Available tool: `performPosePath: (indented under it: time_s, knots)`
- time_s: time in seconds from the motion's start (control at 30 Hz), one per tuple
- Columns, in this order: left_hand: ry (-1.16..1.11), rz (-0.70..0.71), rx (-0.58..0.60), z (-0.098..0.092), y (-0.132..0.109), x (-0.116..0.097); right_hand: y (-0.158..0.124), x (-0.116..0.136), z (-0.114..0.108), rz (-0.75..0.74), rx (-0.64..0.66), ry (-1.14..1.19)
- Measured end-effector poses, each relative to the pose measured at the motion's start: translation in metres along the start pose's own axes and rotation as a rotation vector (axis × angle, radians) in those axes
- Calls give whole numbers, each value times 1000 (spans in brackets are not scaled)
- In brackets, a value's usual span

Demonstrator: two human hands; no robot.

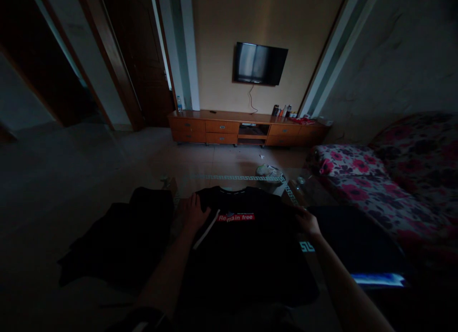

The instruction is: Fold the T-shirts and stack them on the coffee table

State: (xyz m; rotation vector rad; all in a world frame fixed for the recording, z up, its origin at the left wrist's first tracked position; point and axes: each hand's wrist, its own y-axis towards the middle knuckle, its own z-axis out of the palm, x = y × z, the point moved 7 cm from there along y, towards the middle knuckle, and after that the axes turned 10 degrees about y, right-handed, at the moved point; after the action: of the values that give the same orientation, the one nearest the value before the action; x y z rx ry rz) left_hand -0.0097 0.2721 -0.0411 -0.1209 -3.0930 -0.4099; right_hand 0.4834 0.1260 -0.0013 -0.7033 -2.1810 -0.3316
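A black T-shirt (246, 255) lies spread out on a glass table, its collar at the far side. Across its chest runs a red strip with the white words "Remain free", and a pale stripe slants down on the left. My left hand (195, 215) rests on the shirt's left shoulder, fingers stretched forward and thumb apart. At the opposite sleeve, my right hand (309, 223) has its fingers closed on the dark fabric; the fingertips are hard to make out in the dim light.
Dark cloth (121, 236) is heaped on the left; another dark folded piece (354, 236) lies to the right. The glass table (236, 178) has a Greek-key border. A flowered sofa (358, 170) stands at right. Beyond are a wooden TV cabinet (222, 128) and a wall television (260, 64).
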Motion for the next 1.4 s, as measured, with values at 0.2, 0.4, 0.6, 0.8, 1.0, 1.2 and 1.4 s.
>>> performPosePath:
  time_s: [0.2,0.4,0.6,0.8,1.0,1.2,1.4]
  knots:
    - [-4,-3,-2,1,0,0,-9,8,5,-56,1,-121]
    - [-29,-17,19,3,0,0,-69,72,77,-576,282,-618]
    - [-20,-7,-1,0,-1,-1,-110,79,131,-667,487,-754]
    - [13,3,-29,0,0,-1,-104,66,93,-591,463,-428]
    - [12,0,-45,2,0,0,-80,-2,50,-514,223,-350]
    - [17,-2,-36,5,1,1,-69,-31,39,-483,127,-360]
    - [25,6,-56,6,1,1,-82,-9,38,-710,245,-359]
